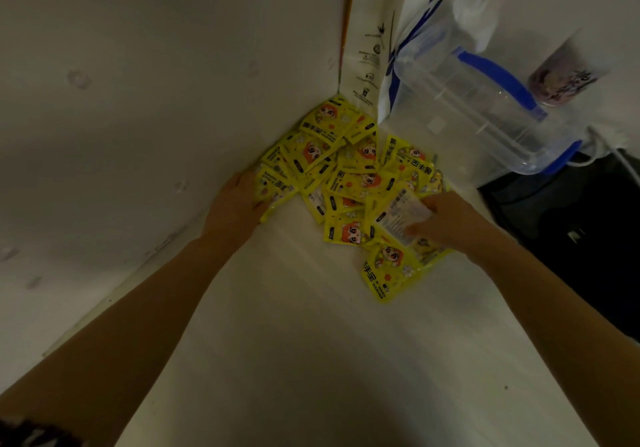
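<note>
Though apart, left hand [238, 206] flat on packets [346, 169], right hand [452, 221] round one packet [401, 212]

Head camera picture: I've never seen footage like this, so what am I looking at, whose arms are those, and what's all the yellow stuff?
There is no machine here. A person wears a wide-angle camera on the head, looking down, so the two bare arms are the person's own. The single picture is that view. On the pale surface, in a corner against the wall, lies a pile of yellow packets printed with a cartoon face and the words hand warmer. The left hand touches the pile's left edge, its fingertips hidden under packets. The right hand pinches a turned-over packet, label side up. Behind are a white paper bag, a clear container with blue clips and a printed cup.
</note>
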The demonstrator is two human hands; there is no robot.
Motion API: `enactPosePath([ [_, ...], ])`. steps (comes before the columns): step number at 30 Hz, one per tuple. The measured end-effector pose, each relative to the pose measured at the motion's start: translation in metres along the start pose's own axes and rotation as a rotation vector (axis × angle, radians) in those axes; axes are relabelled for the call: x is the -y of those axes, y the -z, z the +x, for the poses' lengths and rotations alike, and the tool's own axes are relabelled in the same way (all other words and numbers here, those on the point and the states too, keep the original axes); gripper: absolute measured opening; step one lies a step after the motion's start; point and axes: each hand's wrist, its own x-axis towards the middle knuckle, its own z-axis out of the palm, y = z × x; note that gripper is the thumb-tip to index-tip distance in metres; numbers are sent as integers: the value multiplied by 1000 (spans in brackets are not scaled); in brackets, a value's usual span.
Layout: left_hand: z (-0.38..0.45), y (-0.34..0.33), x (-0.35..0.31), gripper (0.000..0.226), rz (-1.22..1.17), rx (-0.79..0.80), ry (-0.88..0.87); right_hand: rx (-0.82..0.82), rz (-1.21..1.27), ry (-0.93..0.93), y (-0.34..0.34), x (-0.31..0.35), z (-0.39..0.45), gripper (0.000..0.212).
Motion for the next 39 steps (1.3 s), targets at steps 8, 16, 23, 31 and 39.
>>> enactPosePath([
  [8, 4, -2, -7, 51, 53, 34, 21, -111, 86, 119, -6, 37, 46, 31],
  [16, -12, -7, -5, 42, 81, 49, 4, -128, -226, 102, -29, 36, 78, 50],
  [23, -39, -6, -12, 62, 111, 68, -7, -176, -356, 140, -44, 33, 69, 51],
  [31, -12, -20, 6, 56, 80, 103, 200, -218, -166, 129, -52, 23, 53, 45],
  [39, -22, -27, 0, 67, -61, 34, 279, -204, 68, 51, -57, 8, 41, 33],
])
